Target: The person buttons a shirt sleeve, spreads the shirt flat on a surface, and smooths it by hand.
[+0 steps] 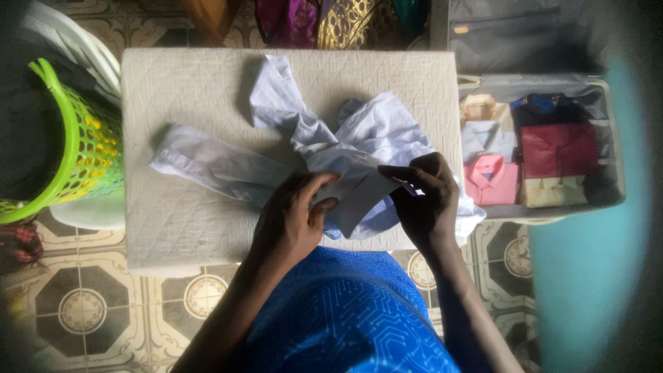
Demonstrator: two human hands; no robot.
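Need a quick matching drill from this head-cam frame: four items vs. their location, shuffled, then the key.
Items
1. pale blue shirt
2. green basket
3. pink folded shirt
4. maroon folded shirt

Places
A. far left, beside the padded table
B. open suitcase, near corner by the table
C. on the table, under left hand and right hand
D. suitcase, middle

Pairs: 1-C, 2-A, 3-B, 4-D

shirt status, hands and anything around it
Left hand and right hand both pinching pale shirt. Shirt crumpled on padded table. Nothing on top.
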